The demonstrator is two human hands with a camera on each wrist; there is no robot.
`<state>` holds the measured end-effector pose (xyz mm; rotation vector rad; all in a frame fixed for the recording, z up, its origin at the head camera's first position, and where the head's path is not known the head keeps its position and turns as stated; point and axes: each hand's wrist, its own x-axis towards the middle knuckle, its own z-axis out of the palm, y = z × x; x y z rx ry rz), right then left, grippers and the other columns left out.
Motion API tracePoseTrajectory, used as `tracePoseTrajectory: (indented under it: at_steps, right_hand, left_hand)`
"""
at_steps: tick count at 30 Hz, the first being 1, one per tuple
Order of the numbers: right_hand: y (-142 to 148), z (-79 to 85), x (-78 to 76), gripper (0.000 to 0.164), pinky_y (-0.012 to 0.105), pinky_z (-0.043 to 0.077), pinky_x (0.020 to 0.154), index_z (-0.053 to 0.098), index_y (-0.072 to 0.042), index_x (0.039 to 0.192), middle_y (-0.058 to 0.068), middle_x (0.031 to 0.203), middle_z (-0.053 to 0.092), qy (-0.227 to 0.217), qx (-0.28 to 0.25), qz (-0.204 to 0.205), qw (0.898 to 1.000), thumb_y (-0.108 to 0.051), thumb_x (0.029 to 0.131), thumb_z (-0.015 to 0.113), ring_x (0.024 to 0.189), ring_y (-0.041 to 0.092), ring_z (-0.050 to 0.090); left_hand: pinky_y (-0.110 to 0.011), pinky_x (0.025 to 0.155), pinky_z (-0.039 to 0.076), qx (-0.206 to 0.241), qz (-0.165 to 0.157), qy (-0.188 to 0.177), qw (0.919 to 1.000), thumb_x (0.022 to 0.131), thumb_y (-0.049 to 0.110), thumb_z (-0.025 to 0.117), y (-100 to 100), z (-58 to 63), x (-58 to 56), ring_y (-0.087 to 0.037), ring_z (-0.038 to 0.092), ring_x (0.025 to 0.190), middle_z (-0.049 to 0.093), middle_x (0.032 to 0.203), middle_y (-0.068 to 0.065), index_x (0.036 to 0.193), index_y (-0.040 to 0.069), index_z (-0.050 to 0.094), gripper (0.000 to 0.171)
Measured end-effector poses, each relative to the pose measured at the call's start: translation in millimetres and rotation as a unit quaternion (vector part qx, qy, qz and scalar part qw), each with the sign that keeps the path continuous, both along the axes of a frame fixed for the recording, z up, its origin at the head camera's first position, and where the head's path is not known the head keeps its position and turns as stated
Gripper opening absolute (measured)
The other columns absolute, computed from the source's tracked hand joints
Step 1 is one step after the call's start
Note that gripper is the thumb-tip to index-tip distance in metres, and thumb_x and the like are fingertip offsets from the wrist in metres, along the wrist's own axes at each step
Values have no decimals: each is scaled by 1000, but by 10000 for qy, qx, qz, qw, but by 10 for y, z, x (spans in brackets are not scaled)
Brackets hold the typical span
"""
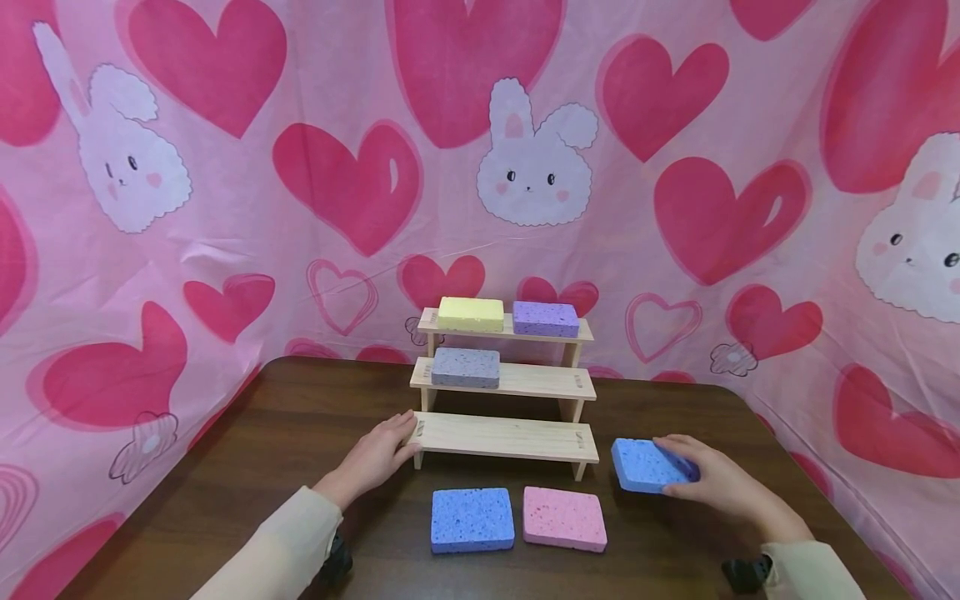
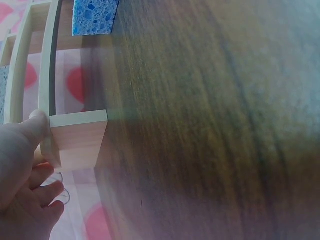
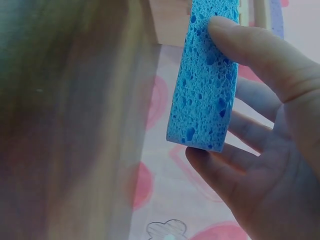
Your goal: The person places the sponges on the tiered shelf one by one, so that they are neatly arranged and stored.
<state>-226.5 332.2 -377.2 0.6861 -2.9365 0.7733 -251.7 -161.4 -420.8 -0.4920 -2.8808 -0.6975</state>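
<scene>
My right hand [image 1: 708, 475] grips a blue sponge [image 1: 645, 465] by its right end, right of the wooden stand. In the right wrist view the thumb [image 3: 227, 30] lies on one side of the sponge [image 3: 205, 80], fingers on the other. At the left end of the three-step wooden stand [image 1: 510, 437], my left hand [image 1: 381, 454] holds the lowest step. Its thumb [image 2: 37, 120] sits at the board's edge in the left wrist view, the fingers curled beyond it. Another blue sponge [image 1: 472, 521] and a pink sponge [image 1: 564, 518] lie before the stand.
A yellow sponge [image 1: 471, 314] and a purple sponge [image 1: 546, 319] sit on the top step. The middle step carries a grey sponge [image 1: 466, 368] at its left. The dark wooden table [image 1: 315, 417] ends at a pink heart-patterned cloth [image 1: 330, 217] behind.
</scene>
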Motion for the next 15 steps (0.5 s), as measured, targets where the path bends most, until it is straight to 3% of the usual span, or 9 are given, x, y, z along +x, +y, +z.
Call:
tracePoseTrajectory:
  at_steps: [9, 15]
  right_hand:
    - [-72, 235, -60, 70, 62, 39, 86, 48, -2, 131, 26, 128, 45, 305, 186, -61, 9993, -33, 74, 76, 113, 48, 42]
    - [-136, 372, -93, 73, 60, 41, 85, 46, -5, 134, 23, 132, 42, 230, 169, -183, 9994, -35, 74, 75, 115, 45, 40]
  left_hand:
    - [-48, 100, 32, 4, -27, -10, 10000, 88, 29, 63, 0, 6, 3, -32, 35, 128, 40, 140, -14, 134, 2, 47, 56]
    - [-48, 100, 32, 26, -10, -37, 10000, 88, 29, 63, 2, 7, 5, -32, 35, 128, 40, 140, -14, 134, 2, 47, 56]
